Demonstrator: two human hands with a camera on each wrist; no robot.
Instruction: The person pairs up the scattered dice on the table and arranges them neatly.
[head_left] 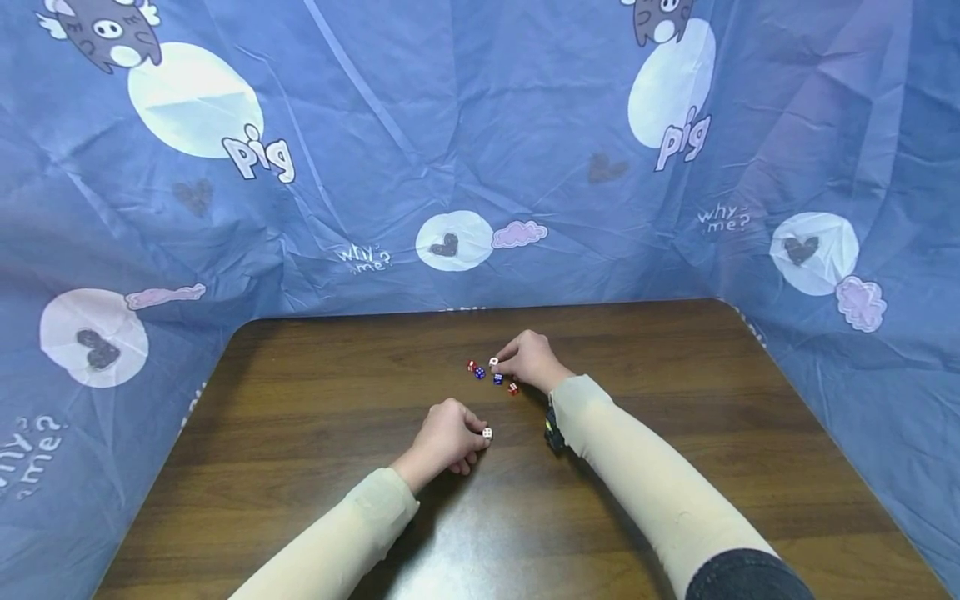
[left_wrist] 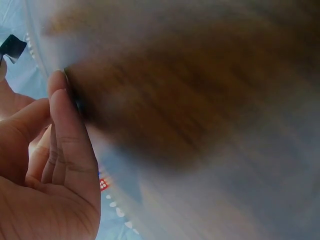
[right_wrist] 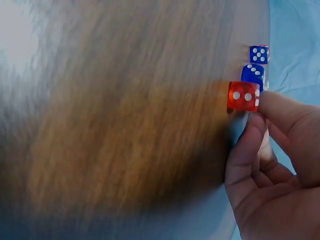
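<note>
In the head view my left hand (head_left: 448,435) pinches a white die (head_left: 487,433) close to the table, nearer to me than the other dice. Farther back, my right hand (head_left: 531,360) has its fingertips on a second white die (head_left: 493,362), which it pinches. Around that hand lie a red die (head_left: 471,365), a blue die (head_left: 480,373), another blue die (head_left: 498,378) and another red die (head_left: 513,388). The right wrist view shows the nearer red die (right_wrist: 243,96) just before the fingertips. From the left wrist, the hand (left_wrist: 55,165) hides its die.
The brown wooden table (head_left: 315,400) has rounded far corners. A blue printed cloth (head_left: 465,150) hangs behind it and at both sides. A dark device (head_left: 553,430) is strapped to the right wrist. Light glares off the table's near middle.
</note>
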